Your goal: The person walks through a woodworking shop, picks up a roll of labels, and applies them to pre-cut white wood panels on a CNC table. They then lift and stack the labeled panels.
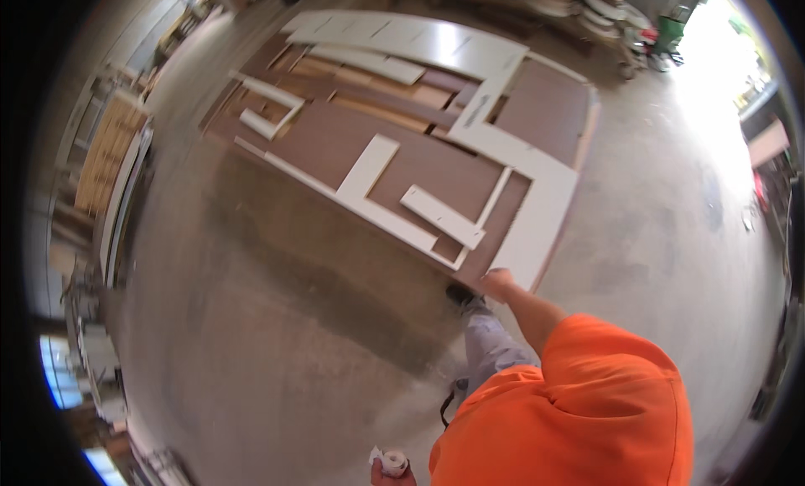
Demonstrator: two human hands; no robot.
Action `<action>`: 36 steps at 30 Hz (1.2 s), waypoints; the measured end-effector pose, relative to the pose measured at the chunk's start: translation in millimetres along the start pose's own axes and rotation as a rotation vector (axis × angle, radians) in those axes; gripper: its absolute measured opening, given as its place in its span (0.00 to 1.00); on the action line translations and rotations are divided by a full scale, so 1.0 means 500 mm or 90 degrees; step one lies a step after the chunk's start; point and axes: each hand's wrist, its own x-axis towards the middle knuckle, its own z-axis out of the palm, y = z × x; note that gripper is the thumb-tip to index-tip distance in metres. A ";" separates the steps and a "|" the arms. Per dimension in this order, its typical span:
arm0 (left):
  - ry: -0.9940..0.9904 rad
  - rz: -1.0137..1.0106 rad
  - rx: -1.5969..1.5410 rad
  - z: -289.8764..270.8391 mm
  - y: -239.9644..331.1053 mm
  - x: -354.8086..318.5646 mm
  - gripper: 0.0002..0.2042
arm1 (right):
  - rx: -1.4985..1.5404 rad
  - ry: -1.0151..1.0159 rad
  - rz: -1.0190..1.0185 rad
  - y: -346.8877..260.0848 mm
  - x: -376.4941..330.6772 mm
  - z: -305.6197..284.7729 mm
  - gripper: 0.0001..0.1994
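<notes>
The right hand point(501, 285), at 4 o'clock, is at the near end of the white panel point(537, 218), its fingers curled in; whether they pinch the edge or only rest by it, I cannot tell; the left hand point(392, 479), at 6 o'clock, wraps its fingers round a white roll point(387, 462); the panel runs from 11 round to 4 o'clock over brown boards point(411, 176); the step in hand seems to be handling that near end, the roll held well apart from it; the next move likely calls for a sure hold there without knocking the loose strip point(443, 217) near the centre; the boards' near edge slants from 10 down to 5 o'clock, a shoe point(459, 296) right by it; floor point(277, 318) stretches from 7 to 9, giving room to step, and again at 3; stacked boards point(109, 155) lie at 9 to 10.
</notes>
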 end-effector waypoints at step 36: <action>0.121 0.236 -0.181 0.154 -0.292 -0.064 0.12 | 0.391 -0.556 -0.570 -0.463 -0.209 -0.184 0.16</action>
